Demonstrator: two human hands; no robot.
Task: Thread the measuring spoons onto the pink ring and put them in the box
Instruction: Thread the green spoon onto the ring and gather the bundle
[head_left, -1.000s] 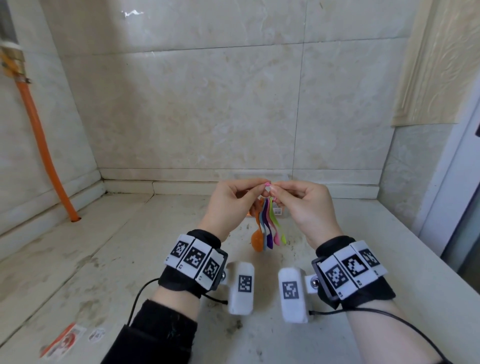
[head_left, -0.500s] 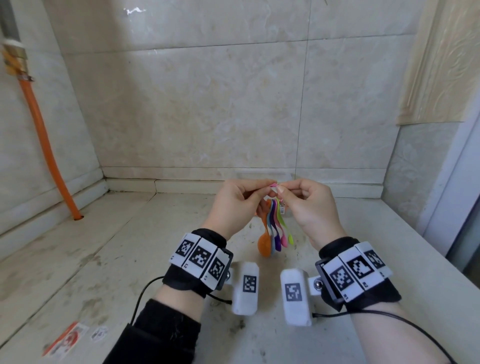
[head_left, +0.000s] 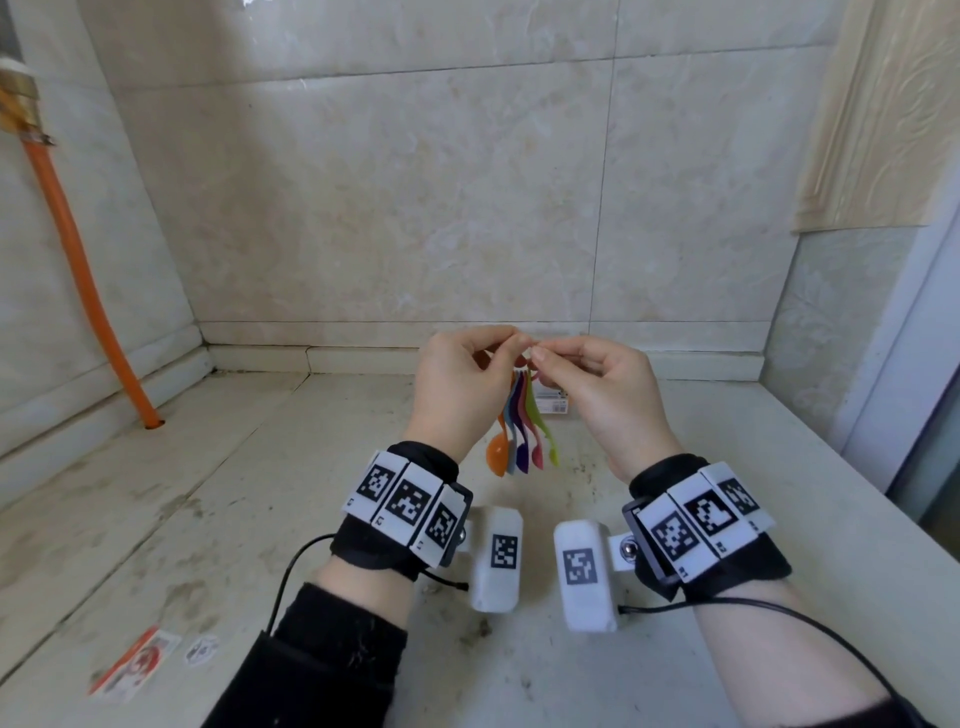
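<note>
A bunch of coloured measuring spoons (head_left: 522, 436) is held up above the worktop (head_left: 208, 519) between the left hand (head_left: 462, 384) and the right hand (head_left: 608, 389), whose fingertips are brought together at the top of the bunch. Both hands are seen pinching, thumb against forefinger, at the spot where the handles are gathered; the pink ring cannot be made out behind the fingertips. The spoons are hung bowls down between the two wrists, orange nearest the left hand, green nearest the right. A small box (head_left: 553, 406) is glimpsed on the worktop just beyond the right hand, partly covered by it. An orange hose (head_left: 78, 270) is seen well to the left of the left hand.
</note>
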